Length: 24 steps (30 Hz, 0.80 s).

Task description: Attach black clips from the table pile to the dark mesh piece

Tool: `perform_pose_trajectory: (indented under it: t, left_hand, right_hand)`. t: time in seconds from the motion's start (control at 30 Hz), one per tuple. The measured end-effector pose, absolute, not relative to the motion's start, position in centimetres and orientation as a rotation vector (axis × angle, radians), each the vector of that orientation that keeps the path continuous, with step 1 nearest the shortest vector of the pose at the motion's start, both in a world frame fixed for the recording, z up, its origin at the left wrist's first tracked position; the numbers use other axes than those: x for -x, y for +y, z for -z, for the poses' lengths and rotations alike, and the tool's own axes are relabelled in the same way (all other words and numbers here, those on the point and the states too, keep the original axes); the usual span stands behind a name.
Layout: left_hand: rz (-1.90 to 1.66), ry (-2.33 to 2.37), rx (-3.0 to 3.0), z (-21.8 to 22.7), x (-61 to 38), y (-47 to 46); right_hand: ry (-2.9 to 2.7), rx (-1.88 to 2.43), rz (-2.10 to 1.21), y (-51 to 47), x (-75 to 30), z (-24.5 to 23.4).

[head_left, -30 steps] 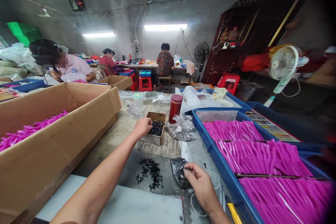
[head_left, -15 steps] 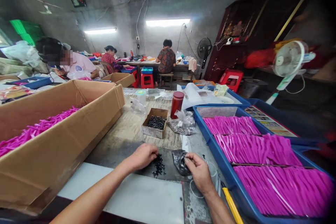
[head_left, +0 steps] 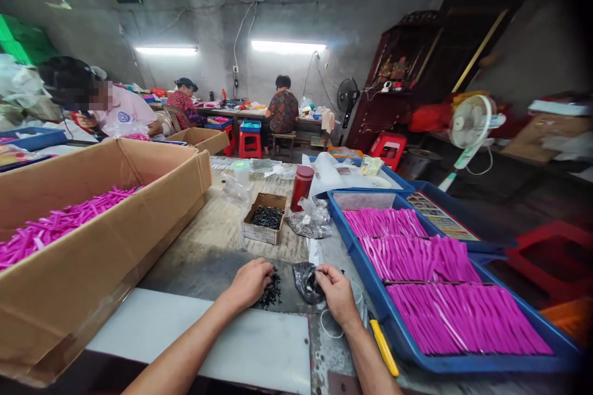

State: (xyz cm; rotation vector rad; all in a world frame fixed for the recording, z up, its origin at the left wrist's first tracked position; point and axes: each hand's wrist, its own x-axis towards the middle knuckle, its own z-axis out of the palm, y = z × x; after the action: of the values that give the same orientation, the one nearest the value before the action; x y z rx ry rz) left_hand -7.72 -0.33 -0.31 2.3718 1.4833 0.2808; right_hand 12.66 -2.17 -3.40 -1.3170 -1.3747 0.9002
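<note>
My left hand (head_left: 251, 286) rests at the left side of a small heap of black parts (head_left: 272, 297) on the dark work mat (head_left: 204, 278). Its fingers are curled together over the heap's edge, and whatever is between them is hidden. To the right of the heap lies a crumpled black plastic bag (head_left: 304, 282). My right hand (head_left: 337, 295) pinches the bag's right edge between thumb and fingers. Behind both hands stands a small cardboard box (head_left: 260, 234) holding more black pieces.
A long carton (head_left: 115, 222) of pink strips stands left; a blue tray (head_left: 356, 259) of pink strips in rows is on the right. Nearby are a yellow-handled tool (head_left: 384, 349), a red cylinder (head_left: 302, 188) and a clear bag of small parts (head_left: 309, 222). Several people sit farther back.
The view has turned slightly right, so everything sits farther left. Both hands stay at the heap and the bag, with the right still pinching the bag.
</note>
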Motion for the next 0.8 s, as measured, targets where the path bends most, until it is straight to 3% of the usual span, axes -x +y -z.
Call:
perform_pose_trajectory:
  t: [0.13,0.33,0.8]
  left_hand:
    - [-0.463,1.469,-2.3,0.5,7.9,-0.6]
    - [-0.645,1.45,-2.21,0.7,8.2,-0.9]
    - [-0.796,1.423,-2.105,1.0,7.5,-1.4]
  right_hand:
    - [-1.479,1.41,-0.851,-2.4,-12.5,2.4]
    - [-2.095,1.766,-0.508,-2.6,-12.0,1.0]
    - [-2.408,1.869,-0.382,-2.3,-11.3,0.9]
